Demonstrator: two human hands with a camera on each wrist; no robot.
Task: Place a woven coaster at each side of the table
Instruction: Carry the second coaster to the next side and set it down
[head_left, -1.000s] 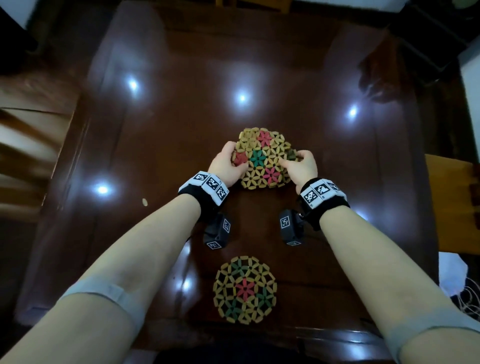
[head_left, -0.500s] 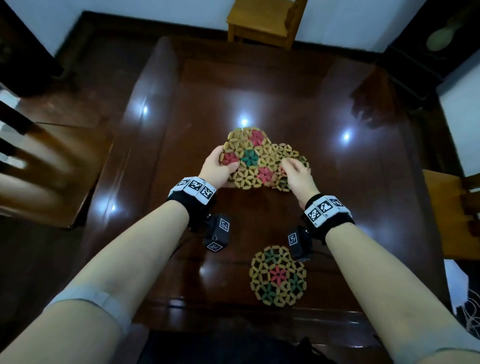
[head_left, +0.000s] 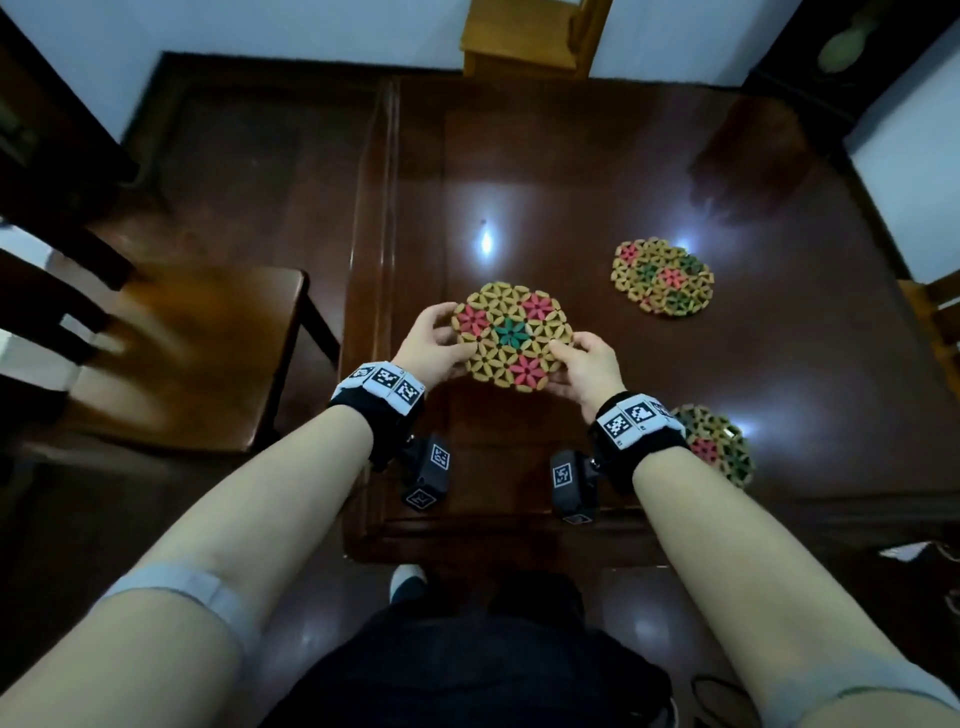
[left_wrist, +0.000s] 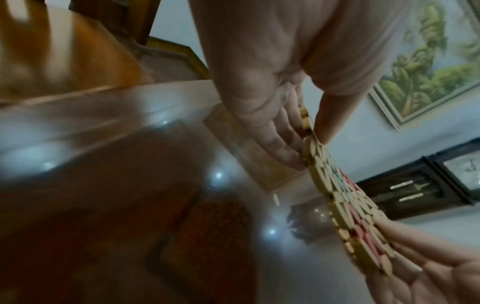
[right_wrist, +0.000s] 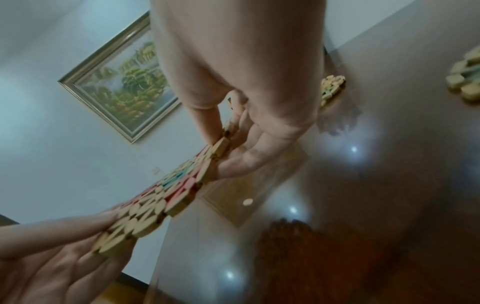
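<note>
I hold a round woven coaster (head_left: 511, 338) with pink and green flower shapes above the left part of the dark glossy table (head_left: 597, 171). My left hand (head_left: 434, 340) pinches its left edge and my right hand (head_left: 584, 371) pinches its right edge, thumbs on top. The left wrist view shows the held coaster (left_wrist: 345, 207) edge-on between the thumb and the fingers (left_wrist: 275, 144); in the right wrist view the held coaster (right_wrist: 166, 197) looks the same. A second coaster (head_left: 662, 275) lies flat at mid right. A third coaster (head_left: 719, 447) lies near the front edge, partly behind my right wrist.
A brown chair (head_left: 176, 343) stands close to the table's left edge. Another wooden chair (head_left: 524, 36) is at the far side, and one (head_left: 935, 322) at the right. A dark cabinet (head_left: 841, 62) fills the back right corner. A framed painting (right_wrist: 122, 86) hangs on the wall.
Both hands lifted the top coaster off the stack and carried it left toward the table's left edge. One coaster stayed behind at mid right. My view swung left.
</note>
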